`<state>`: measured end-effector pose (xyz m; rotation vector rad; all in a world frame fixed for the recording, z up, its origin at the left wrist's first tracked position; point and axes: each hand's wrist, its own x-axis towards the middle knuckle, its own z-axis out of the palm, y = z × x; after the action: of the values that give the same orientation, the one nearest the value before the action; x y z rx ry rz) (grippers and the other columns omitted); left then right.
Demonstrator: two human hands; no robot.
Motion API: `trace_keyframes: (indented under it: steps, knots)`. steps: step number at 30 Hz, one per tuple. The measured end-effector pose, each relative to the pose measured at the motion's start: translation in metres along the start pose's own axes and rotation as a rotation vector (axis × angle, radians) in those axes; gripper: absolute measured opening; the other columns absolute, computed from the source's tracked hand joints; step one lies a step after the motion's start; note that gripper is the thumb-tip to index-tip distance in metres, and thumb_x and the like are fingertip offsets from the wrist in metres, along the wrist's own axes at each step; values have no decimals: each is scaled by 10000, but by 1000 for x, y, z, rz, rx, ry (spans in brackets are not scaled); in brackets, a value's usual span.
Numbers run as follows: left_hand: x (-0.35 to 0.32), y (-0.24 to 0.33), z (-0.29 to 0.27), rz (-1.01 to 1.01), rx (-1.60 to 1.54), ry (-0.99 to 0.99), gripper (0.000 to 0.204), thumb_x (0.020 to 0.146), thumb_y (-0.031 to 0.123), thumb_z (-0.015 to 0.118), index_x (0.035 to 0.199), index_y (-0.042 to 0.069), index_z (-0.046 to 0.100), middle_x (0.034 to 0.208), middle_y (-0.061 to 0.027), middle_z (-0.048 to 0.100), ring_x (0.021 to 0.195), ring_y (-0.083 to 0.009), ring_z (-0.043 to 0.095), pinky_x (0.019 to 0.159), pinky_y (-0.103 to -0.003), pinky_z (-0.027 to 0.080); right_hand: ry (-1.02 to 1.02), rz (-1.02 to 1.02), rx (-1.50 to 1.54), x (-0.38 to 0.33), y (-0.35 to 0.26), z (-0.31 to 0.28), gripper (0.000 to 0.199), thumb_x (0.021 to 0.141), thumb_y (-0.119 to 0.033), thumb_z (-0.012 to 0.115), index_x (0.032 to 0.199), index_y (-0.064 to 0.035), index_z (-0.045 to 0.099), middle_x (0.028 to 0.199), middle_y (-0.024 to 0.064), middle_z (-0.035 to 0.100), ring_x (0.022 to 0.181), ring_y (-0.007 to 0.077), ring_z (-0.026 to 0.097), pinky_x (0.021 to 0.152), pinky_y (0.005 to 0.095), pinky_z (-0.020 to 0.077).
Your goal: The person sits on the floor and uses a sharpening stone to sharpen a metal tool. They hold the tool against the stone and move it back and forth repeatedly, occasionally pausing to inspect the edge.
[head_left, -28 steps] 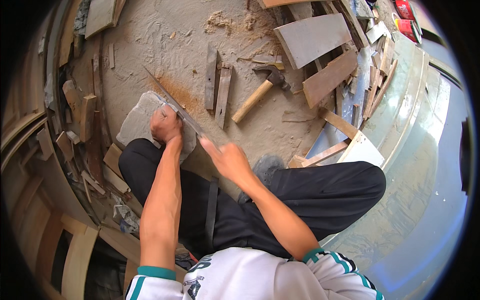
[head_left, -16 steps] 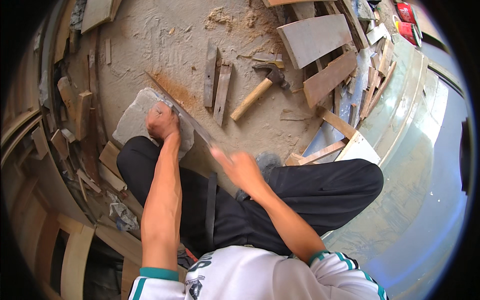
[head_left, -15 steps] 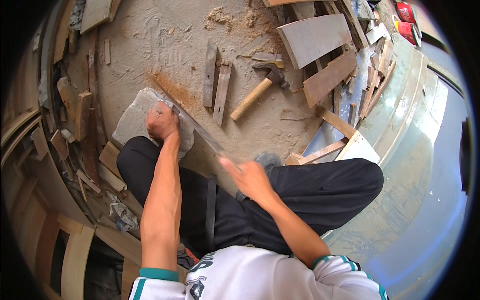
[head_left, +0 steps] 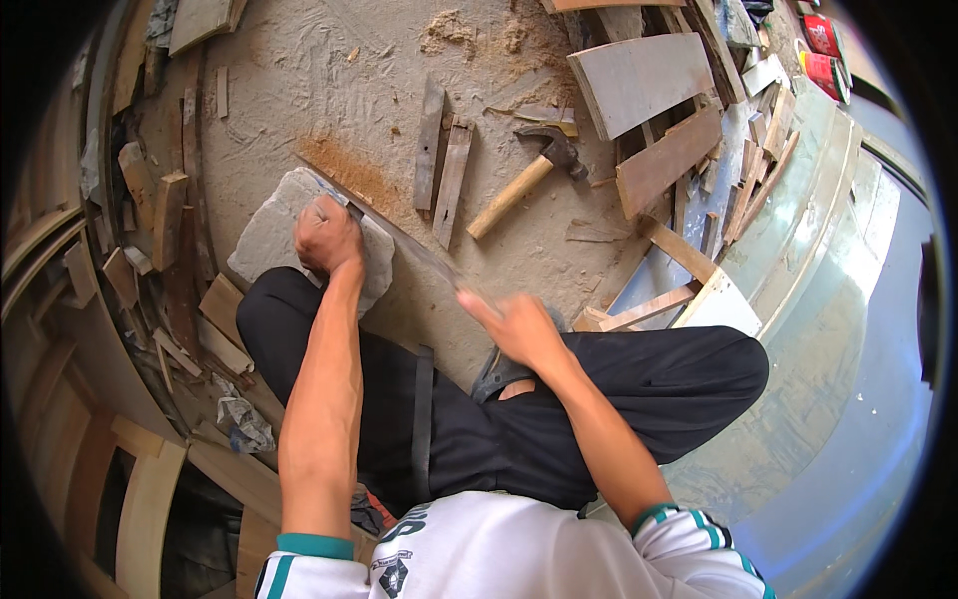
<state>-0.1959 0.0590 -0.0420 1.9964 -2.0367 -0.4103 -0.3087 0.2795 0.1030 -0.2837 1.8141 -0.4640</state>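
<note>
A pale stone block [head_left: 264,235] lies on the ground beside my left knee. My left hand [head_left: 328,237] is closed in a fist on top of it, pressing down; what it grips is mostly hidden under the fingers. Beside those knuckles runs a long, thin handsaw [head_left: 407,240], seen nearly edge-on and slanting down to the right. Its handle end is in my right hand [head_left: 514,327], whose fingers are wrapped round it and slightly blurred. Reddish-brown sawdust [head_left: 349,172] is spread on the ground by the saw's far end.
A claw hammer [head_left: 529,180] with a wooden handle lies ahead, near two narrow wood strips [head_left: 453,182]. Boards [head_left: 644,85] and offcuts are piled at the far right, beside glass-like sheets [head_left: 798,299]. More wood scraps [head_left: 168,225] line the left. Red cans [head_left: 826,75] stand at the far right.
My right hand has drawn the saw a little back, toward the lower right. My left hand stays on the stone block. The whole view has shifted slightly.
</note>
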Motion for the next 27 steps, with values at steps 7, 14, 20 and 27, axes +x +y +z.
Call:
trace_keyframes:
  steps: [7, 14, 20, 27]
  knots:
    - [-1, 1, 0, -6, 22, -4, 300, 819, 268, 564, 605, 58, 551, 688, -166, 614, 685, -402, 581, 602, -530, 421, 26, -154, 56, 46, 13, 14, 765, 908, -608, 547, 570, 77, 526, 492, 214, 403, 456, 283, 356, 502, 467, 390]
    - [-4, 13, -3, 0, 8, -24, 302, 816, 265, 569, 608, 49, 542, 698, -159, 611, 705, -400, 584, 605, -523, 427, 46, -209, -2, 89, -13, 25, 722, 883, -624, 567, 633, 51, 621, 515, 226, 467, 478, 324, 443, 531, 461, 416]
    - [-3, 3, -4, 64, -11, 0, 290, 808, 260, 577, 607, 52, 551, 696, -149, 619, 691, -399, 583, 601, -528, 424, 98, -336, 65, 57, 29, 21, 772, 905, -635, 518, 578, 62, 570, 494, 235, 428, 452, 327, 412, 509, 455, 404]
    - [-6, 6, -2, 79, -9, -9, 291, 799, 234, 582, 578, 50, 541, 697, -123, 628, 710, -372, 593, 599, -510, 427, -28, -235, -74, 88, -10, 25, 641, 914, -585, 544, 743, 19, 674, 576, 258, 555, 548, 402, 536, 604, 456, 467]
